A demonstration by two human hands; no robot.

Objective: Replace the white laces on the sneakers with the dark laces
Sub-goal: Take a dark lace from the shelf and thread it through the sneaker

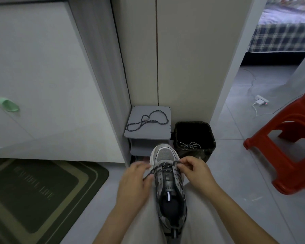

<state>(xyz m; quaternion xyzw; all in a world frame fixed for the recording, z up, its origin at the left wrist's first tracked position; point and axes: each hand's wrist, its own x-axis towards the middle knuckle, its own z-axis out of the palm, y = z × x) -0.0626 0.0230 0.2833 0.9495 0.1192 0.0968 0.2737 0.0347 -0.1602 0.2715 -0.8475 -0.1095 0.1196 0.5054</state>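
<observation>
A grey and white sneaker [167, 175] rests lengthwise on my lap, toe pointing away. A dark speckled lace [163, 166] crosses its lowest eyelets near the toe. My right hand [195, 170] pinches the lace at the sneaker's right side. My left hand [135, 180] sits at the left side, with the lace's other end running to its fingers. A second dark lace [146, 121] lies in loose loops on a small grey stool [163, 132] ahead. White laces [190, 145] lie inside a dark bin [195, 138].
A red plastic stool [285, 148] stands to the right. A green doormat [35, 196] lies on the floor at the left. White cabinet doors [42, 81] fill the upper left. A charger and cable [261, 102] lie on the tiled floor beyond.
</observation>
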